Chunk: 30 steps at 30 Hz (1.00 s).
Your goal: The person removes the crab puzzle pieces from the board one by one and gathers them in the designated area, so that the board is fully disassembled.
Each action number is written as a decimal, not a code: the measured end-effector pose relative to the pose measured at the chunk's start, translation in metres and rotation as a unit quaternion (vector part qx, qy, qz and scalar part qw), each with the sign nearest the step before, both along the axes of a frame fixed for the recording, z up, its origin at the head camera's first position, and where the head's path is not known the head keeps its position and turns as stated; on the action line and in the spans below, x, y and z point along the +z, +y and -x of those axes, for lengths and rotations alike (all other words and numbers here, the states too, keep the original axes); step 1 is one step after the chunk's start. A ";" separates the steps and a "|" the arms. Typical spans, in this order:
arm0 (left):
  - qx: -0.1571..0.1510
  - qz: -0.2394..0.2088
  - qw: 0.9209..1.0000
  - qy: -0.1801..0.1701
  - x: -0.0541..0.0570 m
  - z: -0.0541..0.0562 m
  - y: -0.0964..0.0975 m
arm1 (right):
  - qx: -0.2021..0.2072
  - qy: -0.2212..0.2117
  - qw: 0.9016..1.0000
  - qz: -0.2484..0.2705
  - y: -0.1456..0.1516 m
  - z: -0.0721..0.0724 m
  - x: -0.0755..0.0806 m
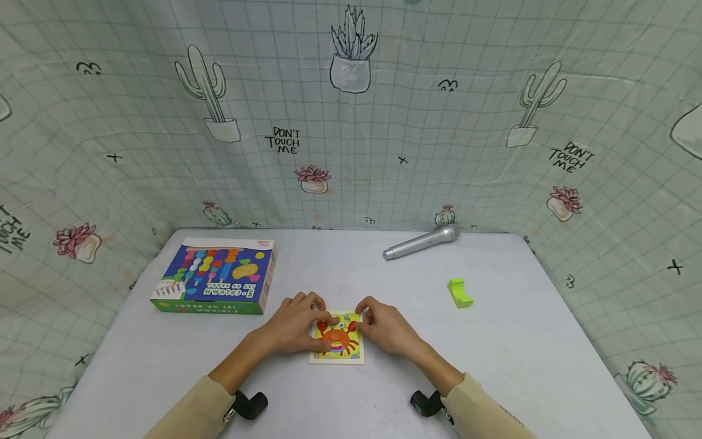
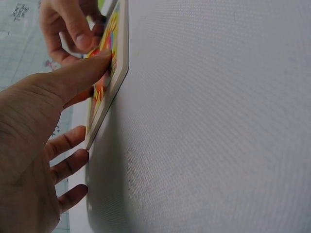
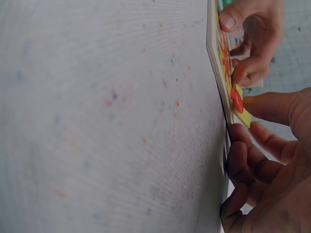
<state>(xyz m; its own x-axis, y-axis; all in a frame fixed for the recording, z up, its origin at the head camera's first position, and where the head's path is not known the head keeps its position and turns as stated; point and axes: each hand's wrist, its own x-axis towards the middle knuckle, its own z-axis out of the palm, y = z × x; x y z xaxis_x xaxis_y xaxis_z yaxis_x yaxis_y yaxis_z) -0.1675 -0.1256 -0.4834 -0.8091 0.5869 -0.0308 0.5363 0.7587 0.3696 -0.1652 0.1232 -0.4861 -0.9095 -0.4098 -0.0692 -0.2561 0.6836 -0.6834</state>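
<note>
A square crab jigsaw puzzle (image 1: pixel 342 339) in a pale wooden frame lies flat on the table between both hands. My left hand (image 1: pixel 292 325) reaches over its left side, thumb and index fingertip pressing on the picture. The left wrist view shows that thumb (image 2: pixel 82 77) lying nearly straight, with the other fingers spread loosely by the frame's edge. At the upper right corner, my right hand (image 1: pixel 388 328) pinches a puzzle piece (image 3: pixel 237 100) with a red claw on yellow. That piece sits tilted, raised above the board in the right wrist view. Its far side is hidden by fingers.
A blue and green toy box (image 1: pixel 216 274) stands at the back left of the white table (image 1: pixel 493 366). Toward the back right lies a silver microphone (image 1: pixel 421 242), with a lime-green block (image 1: pixel 459 294) nearer. A patterned cloth (image 1: pixel 384 122) hangs behind.
</note>
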 end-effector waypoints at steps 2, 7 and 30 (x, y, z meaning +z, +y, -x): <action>-0.001 -0.002 1.000 0.001 0.000 0.001 0.000 | -0.005 0.001 1.000 0.002 0.000 0.000 0.000; -0.002 -0.005 1.000 0.007 0.000 0.000 -0.001 | -0.017 -0.003 1.000 0.006 -0.001 0.000 0.000; -0.007 0.003 1.000 0.020 -0.004 -0.006 -0.003 | -0.039 -0.063 0.993 0.089 0.005 0.005 0.005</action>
